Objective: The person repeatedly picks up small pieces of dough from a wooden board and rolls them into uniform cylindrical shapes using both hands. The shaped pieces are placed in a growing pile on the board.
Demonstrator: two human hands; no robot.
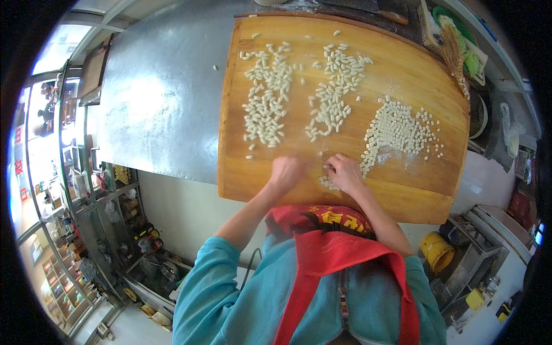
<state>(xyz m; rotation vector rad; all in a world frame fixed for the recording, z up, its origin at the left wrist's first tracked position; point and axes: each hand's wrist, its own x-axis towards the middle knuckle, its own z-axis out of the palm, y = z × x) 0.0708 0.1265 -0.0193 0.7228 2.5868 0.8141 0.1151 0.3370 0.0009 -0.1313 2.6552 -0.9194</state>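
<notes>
A wooden board (408, 192) lies in front of me, bearing small pale dough pieces. Elongated, rounded dough pieces (267, 95) are spread in a long patch on its left side. Another patch of rounded dough pieces (339, 77) lies near the middle. To the right is a pile of small cube-like dough pieces (399, 127), trailing toward my right hand (345, 172). That hand is low over the board with fingers bent together; what they hold is hidden. A few dough pieces (328, 184) lie beneath it. My left hand (289, 172), smeared by motion, is beside it over the board.
A grey metal tabletop (161, 109) extends left of the board. Behind the board's far edge lies a wooden-handled tool (394, 17). A basket (428, 29) and a straw brush (452, 49) are at the far right corner. A yellow bucket (437, 252) stands below right.
</notes>
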